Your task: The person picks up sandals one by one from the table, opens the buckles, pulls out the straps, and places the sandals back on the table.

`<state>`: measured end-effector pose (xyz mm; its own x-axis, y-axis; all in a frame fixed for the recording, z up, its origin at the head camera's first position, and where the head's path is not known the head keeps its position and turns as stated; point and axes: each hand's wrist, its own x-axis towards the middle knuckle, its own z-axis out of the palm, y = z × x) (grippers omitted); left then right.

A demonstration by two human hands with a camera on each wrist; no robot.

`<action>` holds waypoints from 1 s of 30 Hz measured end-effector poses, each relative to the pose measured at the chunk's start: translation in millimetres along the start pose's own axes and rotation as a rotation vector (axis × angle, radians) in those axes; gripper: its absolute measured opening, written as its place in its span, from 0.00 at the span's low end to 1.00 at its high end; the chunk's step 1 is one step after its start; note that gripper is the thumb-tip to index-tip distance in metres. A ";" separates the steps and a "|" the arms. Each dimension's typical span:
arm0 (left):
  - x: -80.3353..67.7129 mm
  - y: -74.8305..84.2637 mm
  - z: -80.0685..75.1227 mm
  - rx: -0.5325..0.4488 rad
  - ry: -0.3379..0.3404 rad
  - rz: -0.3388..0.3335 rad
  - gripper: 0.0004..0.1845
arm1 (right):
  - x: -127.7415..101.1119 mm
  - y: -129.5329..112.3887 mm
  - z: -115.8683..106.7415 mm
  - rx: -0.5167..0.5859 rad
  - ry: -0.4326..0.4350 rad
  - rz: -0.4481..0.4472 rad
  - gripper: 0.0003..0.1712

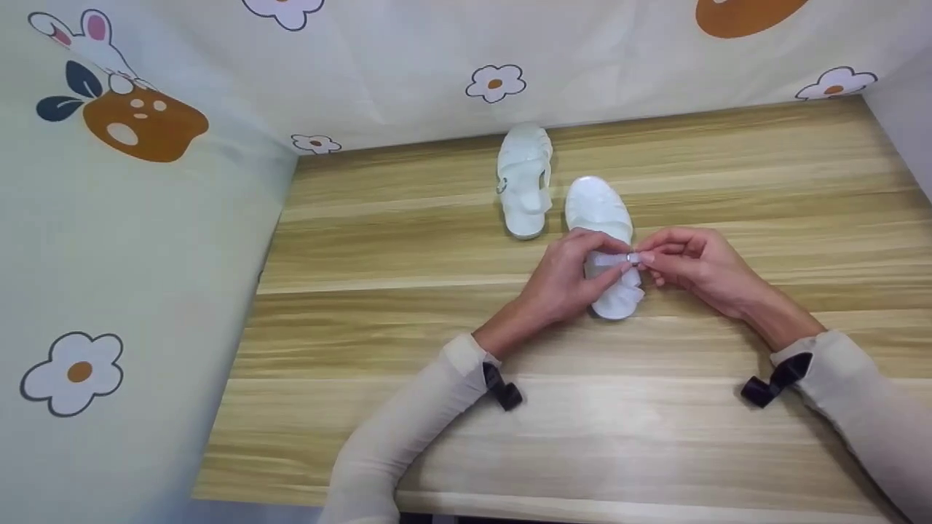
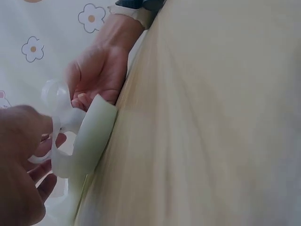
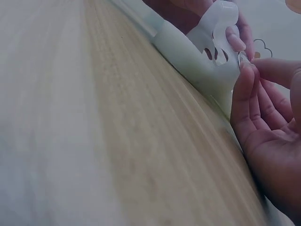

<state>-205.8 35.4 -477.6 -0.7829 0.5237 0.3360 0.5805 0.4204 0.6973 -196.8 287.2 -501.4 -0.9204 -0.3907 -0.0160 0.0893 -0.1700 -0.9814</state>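
A white sandal [image 1: 595,206] lies on the wooden table, its toe toward the back wall. Across it runs the ankle strap [image 1: 610,259], which my left hand [image 1: 562,276] pinches between thumb and fingers close to a small metal buckle [image 1: 633,257]. From the other side my right hand [image 1: 703,268] pinches the strap at the buckle with thumb and forefinger. Seen from the right wrist, the heel part of the sandal [image 3: 178,49] rests on the table beside both hands. Fingertips partly cover the buckle, so how far the strap is threaded cannot be told.
A second white sandal [image 1: 526,156] lies just to the left and farther back, near the wall. Behind the wood-grain table [image 1: 378,327] hangs a pale cloth [image 1: 408,73] printed with flowers. Black bands [image 1: 502,386] circle both sleeves at the wrists.
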 end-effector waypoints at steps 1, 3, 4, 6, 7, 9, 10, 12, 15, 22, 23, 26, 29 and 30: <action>0.2 -0.1 -0.5 -0.002 -0.005 0.003 0.11 | 0.1 0.1 0.3 -0.001 0.006 -0.004 0.09; 0.4 0.0 -0.8 -0.002 -0.012 0.006 0.11 | 0.1 0.4 0.6 -0.006 0.014 -0.009 0.09; 0.4 0.4 -0.8 0.004 -0.012 0.007 0.11 | 0.1 0.5 0.7 -0.008 0.016 -0.011 0.09; 0.1 1.2 0.2 0.012 -0.007 0.008 0.11 | -0.2 0.6 0.8 -0.015 0.021 -0.013 0.09; 0.1 1.8 0.6 0.017 -0.002 0.009 0.11 | -0.3 0.6 1.0 -0.019 0.024 -0.012 0.09; -0.1 2.7 1.5 0.021 0.009 0.011 0.11 | -0.4 0.3 1.4 -0.030 0.030 -0.010 0.09; -0.3 3.0 1.7 0.025 0.014 0.013 0.11 | -0.4 0.2 1.6 -0.034 0.033 -0.010 0.09; -0.4 3.1 2.5 0.033 0.020 0.012 0.11 | -0.5 -0.1 2.0 -0.045 0.037 -0.009 0.09; -0.7 2.9 3.3 0.047 0.024 0.014 0.11 | -0.5 -0.8 2.4 -0.053 0.040 -0.010 0.09; -0.8 5.2 4.2 0.068 0.041 0.021 0.12 | -2.2 -2.3 3.3 -0.072 0.056 0.019 0.09; -0.9 5.6 4.4 0.068 0.043 0.027 0.12 | -2.3 -2.3 3.5 -0.077 0.060 0.023 0.09; -1.2 6.5 5.3 0.078 0.049 0.039 0.12 | -2.3 -2.0 4.4 -0.095 0.070 0.031 0.08; -1.4 6.5 6.0 0.081 0.054 0.034 0.11 | -1.6 -1.9 5.2 -0.098 0.075 0.035 0.09; -1.4 6.3 6.2 0.076 0.054 0.029 0.11 | -1.2 -1.8 5.4 -0.093 0.071 0.036 0.09</action>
<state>-199.7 41.9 -477.5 -0.7752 0.4965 0.3906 0.6169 0.4616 0.6375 -193.8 283.2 -498.5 -0.9421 -0.3297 -0.0617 0.0898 -0.0707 -0.9934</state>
